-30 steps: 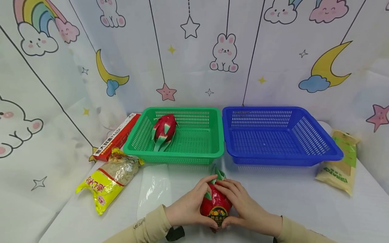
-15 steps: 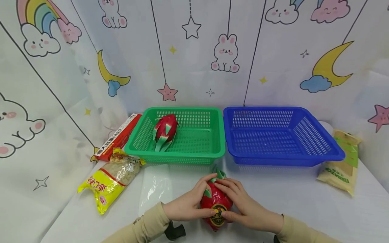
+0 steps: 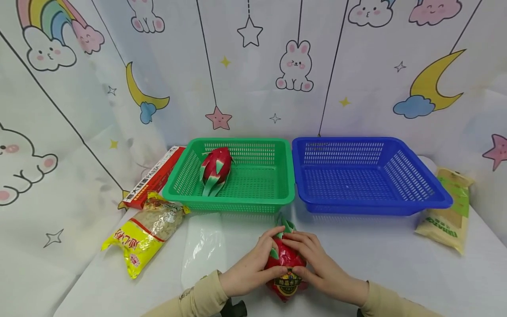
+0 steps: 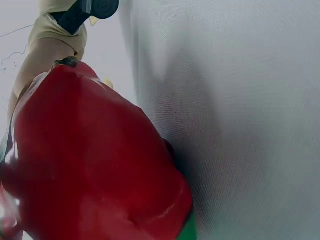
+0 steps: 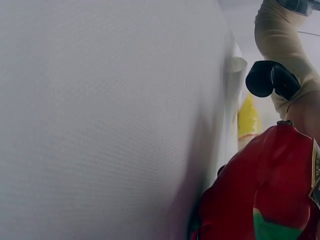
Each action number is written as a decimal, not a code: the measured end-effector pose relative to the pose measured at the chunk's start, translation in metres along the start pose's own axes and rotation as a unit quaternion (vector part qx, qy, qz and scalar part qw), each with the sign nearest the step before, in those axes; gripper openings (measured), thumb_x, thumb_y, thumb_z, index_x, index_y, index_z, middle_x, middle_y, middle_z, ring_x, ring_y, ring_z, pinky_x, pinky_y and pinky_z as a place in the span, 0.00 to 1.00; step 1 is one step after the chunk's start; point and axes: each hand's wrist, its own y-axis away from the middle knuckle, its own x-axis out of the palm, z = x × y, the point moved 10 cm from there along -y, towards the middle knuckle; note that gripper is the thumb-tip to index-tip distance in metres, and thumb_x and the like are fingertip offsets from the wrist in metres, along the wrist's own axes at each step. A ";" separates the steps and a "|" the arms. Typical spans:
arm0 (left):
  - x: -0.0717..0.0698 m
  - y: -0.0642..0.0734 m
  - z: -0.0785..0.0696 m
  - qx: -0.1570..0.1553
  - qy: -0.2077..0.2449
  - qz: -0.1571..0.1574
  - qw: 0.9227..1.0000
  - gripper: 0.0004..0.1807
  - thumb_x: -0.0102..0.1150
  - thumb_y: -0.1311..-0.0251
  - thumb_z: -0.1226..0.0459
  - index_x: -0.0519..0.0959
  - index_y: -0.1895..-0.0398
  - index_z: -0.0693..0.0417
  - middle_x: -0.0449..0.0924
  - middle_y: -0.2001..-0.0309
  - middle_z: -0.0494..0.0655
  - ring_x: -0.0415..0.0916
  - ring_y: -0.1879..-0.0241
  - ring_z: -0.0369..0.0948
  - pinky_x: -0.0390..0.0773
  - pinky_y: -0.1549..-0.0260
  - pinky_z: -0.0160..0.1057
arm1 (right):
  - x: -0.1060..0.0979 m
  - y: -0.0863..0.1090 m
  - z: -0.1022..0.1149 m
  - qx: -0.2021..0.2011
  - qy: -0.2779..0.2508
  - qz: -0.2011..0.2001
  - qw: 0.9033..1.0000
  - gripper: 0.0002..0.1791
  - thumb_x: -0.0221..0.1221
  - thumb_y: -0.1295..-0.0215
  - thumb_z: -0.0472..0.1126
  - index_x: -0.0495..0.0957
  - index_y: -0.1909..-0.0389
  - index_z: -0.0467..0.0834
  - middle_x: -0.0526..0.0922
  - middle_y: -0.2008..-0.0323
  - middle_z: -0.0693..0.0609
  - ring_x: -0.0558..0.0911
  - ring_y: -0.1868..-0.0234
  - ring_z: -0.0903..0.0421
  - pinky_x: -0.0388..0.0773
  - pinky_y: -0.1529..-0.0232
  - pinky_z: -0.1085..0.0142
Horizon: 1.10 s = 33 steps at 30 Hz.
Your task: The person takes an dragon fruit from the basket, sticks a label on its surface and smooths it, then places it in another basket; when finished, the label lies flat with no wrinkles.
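Observation:
A red dragon fruit (image 3: 290,255) with green-tipped scales lies on the white tabletop in the head view, between both hands. A round black and gold sticker (image 3: 288,284) is on its near end. My left hand (image 3: 253,266) holds the fruit from the left and my right hand (image 3: 318,266) from the right, fingers over its top. Both thumbs touch the sticker's upper part. The fruit's glossy red skin (image 4: 100,160) fills much of the left wrist view. In the right wrist view, a corner of the label (image 5: 315,175) shows at the edge.
Behind stand a green basket (image 3: 233,200) holding another dragon fruit (image 3: 216,167), and a blue basket (image 3: 376,205). To the left lie a red pasta box (image 3: 156,178), a yellow food bag (image 3: 146,233) and a clear plastic sheet (image 3: 203,246). A beige-green bag (image 3: 447,215) lies at right.
Both thumbs have moved up from the sticker's lower edge onto its upper part, and the fruit's near tip has come into sight. Both hands keep their hold on the dragon fruit.

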 end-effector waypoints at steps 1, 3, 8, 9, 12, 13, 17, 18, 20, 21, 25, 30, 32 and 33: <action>0.000 0.000 0.000 0.002 0.003 0.002 1.000 0.12 0.45 0.33 0.52 0.62 0.59 0.49 0.42 0.28 0.47 0.48 0.30 0.47 0.67 0.40 0.40 | 0.000 0.000 -0.001 0.000 -0.001 0.003 1.000 0.31 0.56 0.38 0.35 0.60 0.34 0.45 0.64 0.37 0.49 0.59 0.37 0.53 0.64 0.40 0.61; 0.000 0.000 0.000 0.007 0.005 0.003 1.000 0.11 0.46 0.33 0.53 0.63 0.59 0.50 0.42 0.28 0.46 0.47 0.30 0.47 0.65 0.39 0.42 | 0.001 0.001 -0.002 0.005 -0.002 0.007 1.000 0.30 0.55 0.37 0.34 0.60 0.34 0.46 0.64 0.37 0.49 0.59 0.36 0.54 0.64 0.40 0.60; -0.001 0.000 -0.001 0.014 -0.001 -0.008 1.000 0.19 0.58 0.42 0.52 0.62 0.59 0.50 0.42 0.28 0.43 0.49 0.31 0.48 0.68 0.42 0.40 | 0.000 -0.002 -0.006 0.042 -0.001 0.001 0.999 0.28 0.56 0.37 0.40 0.63 0.36 0.51 0.65 0.38 0.54 0.59 0.37 0.58 0.69 0.45 0.57; -0.001 0.000 -0.001 0.015 -0.005 -0.010 1.000 0.21 0.60 0.44 0.51 0.61 0.59 0.49 0.41 0.28 0.42 0.50 0.31 0.48 0.70 0.43 0.38 | 0.000 -0.003 -0.006 0.049 0.004 -0.004 0.999 0.28 0.58 0.38 0.43 0.63 0.37 0.52 0.65 0.39 0.55 0.59 0.38 0.58 0.71 0.46 0.57; 0.000 0.001 -0.004 0.027 -0.025 -0.016 0.999 0.23 0.62 0.46 0.51 0.61 0.59 0.49 0.41 0.28 0.43 0.51 0.32 0.49 0.71 0.45 0.38 | -0.001 -0.005 -0.005 0.064 0.025 -0.021 0.997 0.28 0.62 0.43 0.52 0.66 0.42 0.53 0.67 0.41 0.57 0.61 0.41 0.59 0.74 0.50 0.59; 0.000 0.002 -0.005 0.032 -0.029 -0.015 0.999 0.23 0.62 0.45 0.51 0.61 0.58 0.49 0.41 0.28 0.44 0.52 0.32 0.49 0.71 0.45 0.38 | -0.001 -0.006 -0.005 0.067 0.033 -0.026 0.997 0.28 0.62 0.44 0.54 0.67 0.43 0.52 0.67 0.42 0.58 0.61 0.42 0.59 0.75 0.51 0.60; 0.002 0.003 -0.006 0.040 -0.033 0.000 0.999 0.21 0.60 0.43 0.53 0.60 0.58 0.51 0.39 0.28 0.47 0.49 0.31 0.49 0.69 0.43 0.39 | -0.001 -0.008 -0.005 0.076 0.043 -0.025 0.996 0.26 0.61 0.43 0.54 0.67 0.45 0.52 0.67 0.43 0.58 0.62 0.43 0.60 0.74 0.51 0.59; 0.003 0.003 -0.005 0.040 -0.034 0.005 0.999 0.21 0.59 0.42 0.53 0.60 0.58 0.51 0.39 0.28 0.48 0.49 0.31 0.50 0.69 0.42 0.39 | -0.001 -0.008 -0.005 0.074 0.038 -0.021 0.996 0.25 0.60 0.42 0.53 0.67 0.45 0.52 0.67 0.43 0.58 0.62 0.43 0.60 0.74 0.51 0.59; 0.003 0.003 -0.004 0.041 -0.037 0.018 0.998 0.20 0.58 0.41 0.54 0.59 0.57 0.52 0.38 0.28 0.49 0.47 0.30 0.49 0.67 0.41 0.39 | -0.001 -0.008 -0.005 0.065 0.027 -0.013 0.997 0.23 0.59 0.39 0.50 0.67 0.43 0.53 0.67 0.43 0.58 0.62 0.42 0.60 0.73 0.50 0.58; 0.004 0.003 -0.003 0.039 -0.037 0.026 0.998 0.20 0.57 0.41 0.54 0.59 0.57 0.52 0.37 0.28 0.49 0.46 0.30 0.48 0.66 0.40 0.38 | -0.001 -0.007 -0.006 0.059 0.020 -0.008 0.998 0.23 0.58 0.38 0.48 0.66 0.42 0.54 0.67 0.42 0.58 0.62 0.42 0.60 0.73 0.50 0.58; 0.004 0.003 0.000 0.035 -0.028 0.057 0.997 0.26 0.58 0.40 0.55 0.56 0.47 0.52 0.33 0.28 0.46 0.43 0.30 0.46 0.63 0.38 0.38 | -0.002 -0.003 -0.008 0.037 0.005 0.014 0.999 0.30 0.60 0.41 0.46 0.63 0.37 0.56 0.66 0.40 0.58 0.61 0.42 0.59 0.73 0.50 0.55; 0.004 0.002 -0.001 0.040 -0.034 0.055 0.997 0.31 0.66 0.49 0.53 0.57 0.50 0.49 0.33 0.27 0.46 0.43 0.30 0.48 0.64 0.39 0.39 | 0.000 0.001 -0.009 0.012 0.016 0.036 0.999 0.41 0.64 0.48 0.54 0.58 0.33 0.54 0.62 0.37 0.56 0.60 0.41 0.58 0.73 0.51 0.53; 0.004 0.002 -0.002 0.041 -0.033 0.045 0.998 0.33 0.68 0.52 0.52 0.57 0.51 0.49 0.33 0.27 0.45 0.45 0.30 0.48 0.66 0.40 0.38 | 0.000 0.001 -0.008 0.008 0.017 0.035 0.999 0.41 0.64 0.48 0.55 0.58 0.33 0.53 0.62 0.37 0.55 0.61 0.41 0.57 0.74 0.51 0.54; 0.005 0.002 -0.002 0.043 -0.033 0.040 0.998 0.34 0.69 0.53 0.53 0.57 0.51 0.49 0.33 0.27 0.45 0.45 0.30 0.48 0.67 0.41 0.38 | 0.000 0.000 -0.009 0.008 0.016 0.035 0.999 0.40 0.63 0.47 0.55 0.59 0.34 0.53 0.63 0.37 0.55 0.61 0.41 0.58 0.74 0.51 0.54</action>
